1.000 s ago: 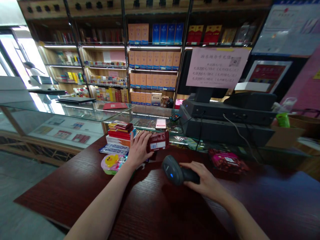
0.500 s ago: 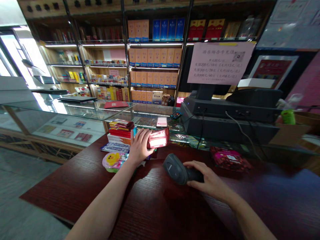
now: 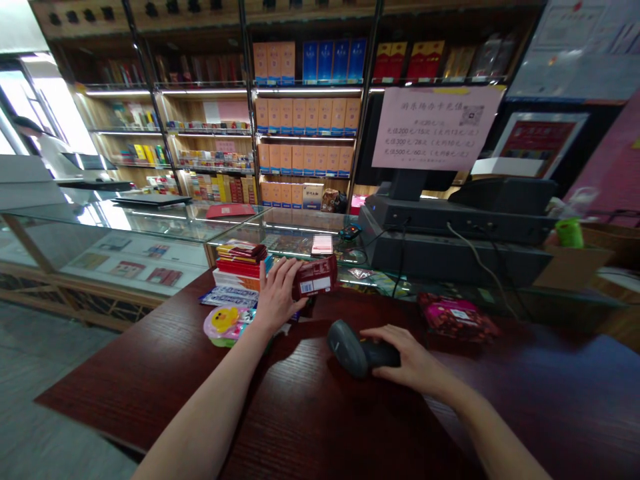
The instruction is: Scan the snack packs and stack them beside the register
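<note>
Nearest on the counter (image 3: 165,373), around its middle, the right hand (image 3: 407,357) holds a hand scanner (image 3: 350,350); the fingers are closed around the handle, which probably leaves the head free to be turned. If a finger presses the trigger, I cannot tell. A little farther, the left hand (image 3: 277,293) holds a dark red pack (image 3: 315,277) raised above the counter, towards its far edge. The fingers are bent over the left end and the thumb is below, so the white label with the barcode is not covered; it seems to be held this way for the label to be readable by the scanner.

Left of this hand lies a packet with a yellow duck (image 3: 225,321), and behind it some blue-and-white packets (image 3: 230,295). At the far left corner, a pile of flat packs (image 3: 240,263) is stacked, perhaps to save room. A dark red bag (image 3: 457,317) lies near the far edge, to the right, apart from the others. Beyond that edge stand the glass case (image 3: 170,230) and the till (image 3: 450,223), its pink notice (image 3: 435,127) facing this side, likely for customers to read
</note>
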Available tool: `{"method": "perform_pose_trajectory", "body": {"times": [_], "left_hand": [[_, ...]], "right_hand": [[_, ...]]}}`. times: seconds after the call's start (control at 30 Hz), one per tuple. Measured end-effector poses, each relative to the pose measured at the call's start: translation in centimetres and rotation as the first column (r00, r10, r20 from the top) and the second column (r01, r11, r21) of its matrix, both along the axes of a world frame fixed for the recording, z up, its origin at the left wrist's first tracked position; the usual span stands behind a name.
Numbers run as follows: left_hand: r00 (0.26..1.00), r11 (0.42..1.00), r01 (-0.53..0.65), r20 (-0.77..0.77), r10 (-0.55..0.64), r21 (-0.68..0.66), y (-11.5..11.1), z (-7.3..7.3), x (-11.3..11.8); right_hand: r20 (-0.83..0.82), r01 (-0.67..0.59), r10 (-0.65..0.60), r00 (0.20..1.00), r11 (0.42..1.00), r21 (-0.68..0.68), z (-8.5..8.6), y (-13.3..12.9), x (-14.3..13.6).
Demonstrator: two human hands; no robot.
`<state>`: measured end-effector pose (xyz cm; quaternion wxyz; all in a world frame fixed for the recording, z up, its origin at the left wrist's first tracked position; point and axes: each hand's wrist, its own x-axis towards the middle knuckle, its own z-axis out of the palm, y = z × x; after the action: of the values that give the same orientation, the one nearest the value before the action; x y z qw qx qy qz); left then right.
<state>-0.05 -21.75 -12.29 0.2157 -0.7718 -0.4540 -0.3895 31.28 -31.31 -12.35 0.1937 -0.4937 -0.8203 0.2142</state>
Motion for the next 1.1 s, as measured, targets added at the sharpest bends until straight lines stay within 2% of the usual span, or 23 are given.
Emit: {"method": "perform_pose_trajectory", "body": {"times": [0.13,0.23,0.43,0.57,0.7,0.8,0.93,1.1], "left_hand": [[1.0,1.0,0.009,0.001,-0.009,0.008,-0.3,0.2,0.1],[1.0,1.0,0.017,0.005,-0.017,0.008,-0.5,0.3,0.2],[0.999,0.999,0.041,-0.005,-0.041,0.019,-0.6,0.3,0.4],[0.997,0.997,0.072,-0.019,-0.072,0.017,-0.9,0.5,0.9],[0.994,0.995,0.103,-0.033,-0.103,0.015,-1.7,0.9,1.9],[0.989,0.99,0.14,-0.043,-0.139,0.026,-2.2,1.3,2.9],[0.979,0.98,0.194,-0.067,-0.191,0.039,-2.8,1.5,4.2],[0.972,0.976,0.219,-0.093,-0.217,0.014,-3.2,1.3,5.1]], "right_hand": [[0.041,-0.025,0.025,0.999,1.0,0.004,-1.4,0.6,0.2],[0.043,-0.027,0.026,0.999,0.999,0.024,-1.7,0.9,0.3],[0.012,-0.006,0.006,1.0,1.0,-0.006,-0.9,0.5,0.3],[-0.143,0.067,-0.066,0.988,0.998,0.0,-0.4,0.5,0.4],[-0.378,0.267,-0.227,0.898,0.962,0.054,-0.8,1.6,0.1],[-0.518,0.388,-0.29,0.805,0.917,0.089,-1.1,2.7,-0.4],[-0.63,0.432,-0.271,0.728,0.895,0.114,-1.0,3.4,-0.9],[-0.667,0.459,-0.302,0.681,0.886,0.067,-0.7,3.3,-1.1]]}}
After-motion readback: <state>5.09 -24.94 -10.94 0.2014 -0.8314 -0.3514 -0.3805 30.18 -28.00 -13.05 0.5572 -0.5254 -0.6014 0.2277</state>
